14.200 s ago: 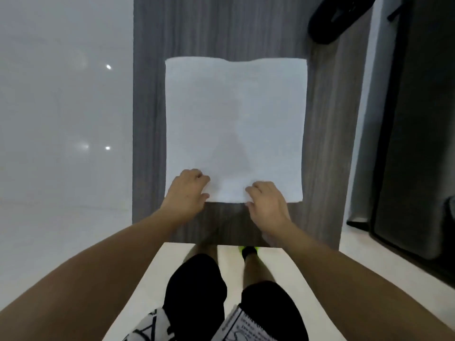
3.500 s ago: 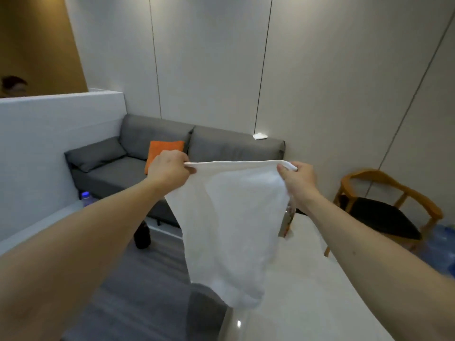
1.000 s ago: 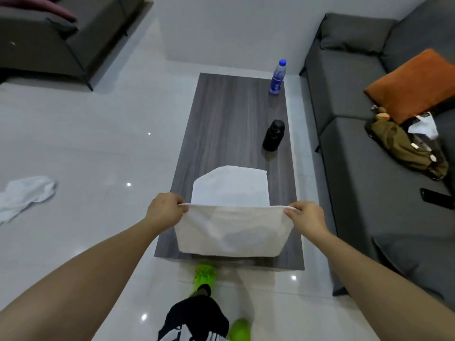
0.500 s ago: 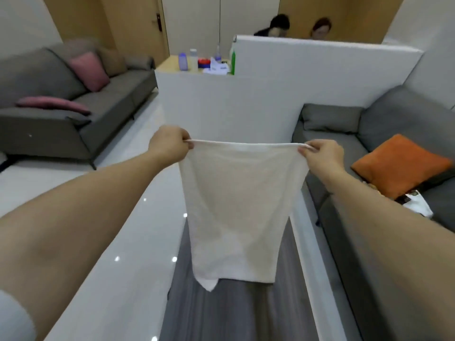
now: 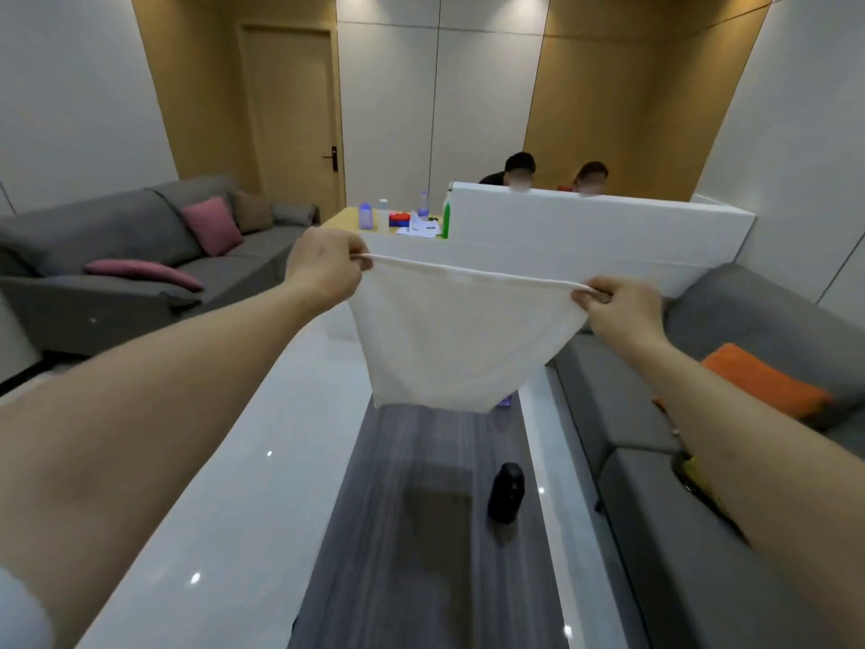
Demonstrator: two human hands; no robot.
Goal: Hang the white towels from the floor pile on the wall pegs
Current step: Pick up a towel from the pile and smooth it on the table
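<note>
Slippage is the main risk: the left hand [image 5: 322, 268] and right hand [image 5: 617, 311] each pinch only a top corner of the white towel [image 5: 449, 334], stretched between them in mid-air, so a loosened pinch would likely drop it. No wall pegs are visible, so hanging may demand turning around. Below the hands runs a grey wood-grain tabletop [image 5: 421, 531] carrying a black bottle [image 5: 506, 493]; grey sofas [image 5: 117, 269] flank them, a white partition [image 5: 585, 227] beyond.
</note>
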